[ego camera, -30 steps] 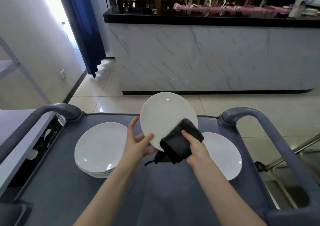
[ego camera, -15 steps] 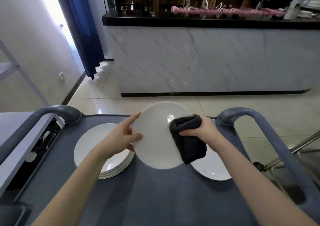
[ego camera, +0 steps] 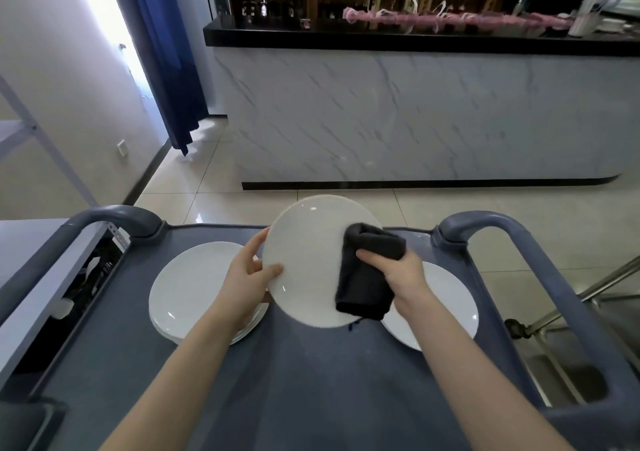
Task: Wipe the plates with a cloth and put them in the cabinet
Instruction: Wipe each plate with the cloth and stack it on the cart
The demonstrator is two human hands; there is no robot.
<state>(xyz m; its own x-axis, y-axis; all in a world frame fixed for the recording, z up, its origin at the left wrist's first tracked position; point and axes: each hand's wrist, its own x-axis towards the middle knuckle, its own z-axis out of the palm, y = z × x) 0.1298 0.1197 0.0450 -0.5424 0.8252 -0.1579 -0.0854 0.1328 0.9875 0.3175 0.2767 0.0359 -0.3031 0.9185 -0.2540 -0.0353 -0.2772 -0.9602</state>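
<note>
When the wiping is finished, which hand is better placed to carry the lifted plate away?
Probably the left hand: it grips the lifted plate at its left rim, thumb on its face. The right hand is occupied, holding the dark cloth against the plate.

My count: 3 plate positions on the cart (ego camera: 311, 388): 1 held plate (ego camera: 304, 253) up off the deck, 1 single plate (ego camera: 450, 301) by the right edge, 1 stack (ego camera: 190, 288) by the left edge, several deep, exact number not resolvable from here. 1 dark cloth (ego camera: 363, 284). 2 hands: left hand (ego camera: 247, 279), right hand (ego camera: 400, 270). 2 handles: far-left handle (ego camera: 114, 218), far-right handle (ego camera: 485, 222)
</note>
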